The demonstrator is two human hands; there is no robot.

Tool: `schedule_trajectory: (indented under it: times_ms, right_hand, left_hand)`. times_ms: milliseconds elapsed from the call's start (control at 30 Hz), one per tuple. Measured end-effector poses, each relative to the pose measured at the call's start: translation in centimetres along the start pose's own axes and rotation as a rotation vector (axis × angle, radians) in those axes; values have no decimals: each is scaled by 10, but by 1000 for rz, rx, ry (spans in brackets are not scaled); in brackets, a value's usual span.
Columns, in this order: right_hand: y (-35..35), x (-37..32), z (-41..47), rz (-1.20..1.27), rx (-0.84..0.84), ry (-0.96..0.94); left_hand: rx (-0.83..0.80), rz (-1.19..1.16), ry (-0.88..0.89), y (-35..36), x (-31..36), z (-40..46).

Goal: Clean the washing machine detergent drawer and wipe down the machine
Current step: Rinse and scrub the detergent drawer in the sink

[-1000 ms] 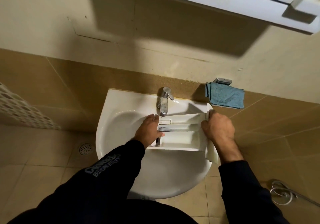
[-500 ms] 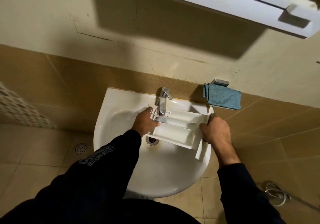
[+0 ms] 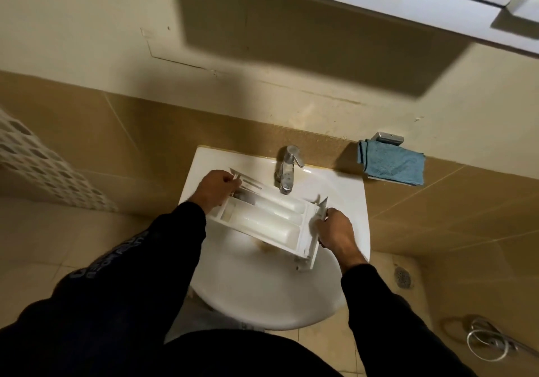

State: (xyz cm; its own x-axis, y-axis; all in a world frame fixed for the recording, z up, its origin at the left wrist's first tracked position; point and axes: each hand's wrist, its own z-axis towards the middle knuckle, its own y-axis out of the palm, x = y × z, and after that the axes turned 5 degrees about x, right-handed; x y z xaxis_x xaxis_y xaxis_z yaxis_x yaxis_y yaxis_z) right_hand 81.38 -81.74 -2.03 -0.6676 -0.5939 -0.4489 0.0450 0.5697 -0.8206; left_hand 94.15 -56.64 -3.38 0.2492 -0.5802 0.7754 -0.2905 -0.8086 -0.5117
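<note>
Leftmost, the left hand [image 3: 217,188] curls its fingers round the back end of the white detergent drawer [image 3: 268,220], which hangs tilted over the white sink [image 3: 262,303] under the chrome tap [image 3: 287,172]. Further right, the right hand [image 3: 335,230] grips the drawer's front panel; a blue cloth [image 3: 390,165] hangs on the wall beyond.

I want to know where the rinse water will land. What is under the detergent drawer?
The white sink basin lies under the detergent drawer, with a brownish stain at its near edge. The drawer covers the drain.
</note>
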Motion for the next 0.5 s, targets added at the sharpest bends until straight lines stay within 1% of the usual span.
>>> schedule_trajectory:
  times_ms: [200, 300, 400, 500]
  right_hand:
    - [10, -31, 10, 23, -31, -47]
    - [9, -37, 17, -1, -54, -53]
    - [7, -36, 22, -18, -86, -69]
    - [4, -37, 29, -29, -119, -79]
  left_hand:
    - [67, -126, -77, -35, 12, 1]
    - [20, -246, -117, -50, 16, -1]
    - [-54, -227, -137, -62, 16, -6]
    - [-78, -269, -157, -68, 10, -7]
